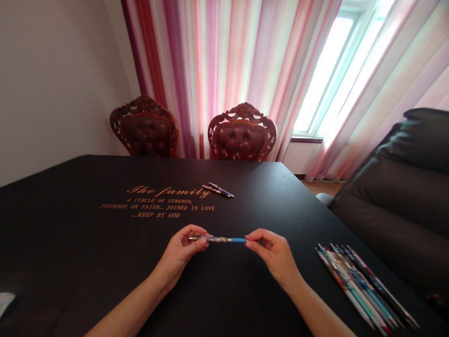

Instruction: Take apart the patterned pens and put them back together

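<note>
A pen (229,240) with a patterned barrel and a blue grip section is held level above the black table, between my two hands. My left hand (182,245) pinches its clicker end, thumb in front and fingers behind. At the blue tip end, my right hand (273,252) closes thumb and fingertips on it. The tip itself is mostly hidden by those fingers. Farther back, two pens (219,190) lie close together on the table beside the printed lettering. To the right of my right forearm is a bunch of several pens (365,285), lying side by side.
The black table (87,262) carries gold lettering (157,201). Two carved wooden chairs (242,138) stand behind its far edge, before striped curtains (224,61). A dark leather seat (403,187) is on the right. Part of a white object (5,302) shows at the left edge.
</note>
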`<state>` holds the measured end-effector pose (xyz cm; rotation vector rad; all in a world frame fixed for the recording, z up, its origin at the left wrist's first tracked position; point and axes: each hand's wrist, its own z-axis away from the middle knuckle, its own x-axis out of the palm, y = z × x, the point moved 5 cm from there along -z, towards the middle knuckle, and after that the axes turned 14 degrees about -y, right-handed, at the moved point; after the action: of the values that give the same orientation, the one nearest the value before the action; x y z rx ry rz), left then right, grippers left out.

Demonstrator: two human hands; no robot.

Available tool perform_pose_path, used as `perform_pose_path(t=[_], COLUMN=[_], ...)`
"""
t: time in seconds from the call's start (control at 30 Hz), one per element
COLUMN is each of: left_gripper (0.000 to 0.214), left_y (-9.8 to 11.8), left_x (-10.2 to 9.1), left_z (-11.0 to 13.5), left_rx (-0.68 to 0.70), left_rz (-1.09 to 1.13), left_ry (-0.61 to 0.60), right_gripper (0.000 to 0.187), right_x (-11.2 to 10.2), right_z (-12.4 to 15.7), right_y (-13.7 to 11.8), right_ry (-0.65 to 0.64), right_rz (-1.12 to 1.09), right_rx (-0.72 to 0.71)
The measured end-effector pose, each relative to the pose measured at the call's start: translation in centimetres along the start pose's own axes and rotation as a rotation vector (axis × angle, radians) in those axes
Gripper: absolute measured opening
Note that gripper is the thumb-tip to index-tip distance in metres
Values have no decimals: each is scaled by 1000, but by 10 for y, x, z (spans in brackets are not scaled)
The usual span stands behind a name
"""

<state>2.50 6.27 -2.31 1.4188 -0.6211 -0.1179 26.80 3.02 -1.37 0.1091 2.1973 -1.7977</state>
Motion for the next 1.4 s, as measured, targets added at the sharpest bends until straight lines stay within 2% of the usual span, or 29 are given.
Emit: perform_pose_path(t=[0.1,0.23,0.37,0.43,0.53,0.6,0.67,0.73,0.9,1.07,1.27,1.4], left_gripper=[25,26,23,23,26,26,25,26,25,25,26,25], left_y=[0,-1,-2,-1,-1,-1,-2,-3,-5,-3,-3,-2], left_x=[1,5,7,5,2,-1,-3,-4,-3,-2,-5,-3], left_z=[1,1,2,2,0,-1,-1,-1,-1,0,-1,0], left_rx=[12,31,62,72,78,78,73,70,76,76,56,76], left_rz=[0,-34,-85,-86,-67,-57,-53,-52,-68,-83,-58,-76], left_ry=[-8,-53,-76,-67,-42,-25,-16,-15,-37,-41,8,-21], right_gripper=[18,38,59,63,54,36,22,16,27,43,14,24], right_x=[1,6,14,17,17,14,12,10,14,22,18,18], right_z=[1,2,4,4,4,3,3,3,3,4,4,3], right_y=[-2,-10,-7,-5,-6,-10,-15,-18,-15,-10,-22,-22], right_ry=[2,-6,-40,-70,-88,-83,-84,-92,-93,-128,-94,-85], right_rz=[124,271,312,294,212,169,175,214,338,364,356,410], right_rx=[28,18,25,41,27,-14,-54,-72,-47,-26,-105,-106])
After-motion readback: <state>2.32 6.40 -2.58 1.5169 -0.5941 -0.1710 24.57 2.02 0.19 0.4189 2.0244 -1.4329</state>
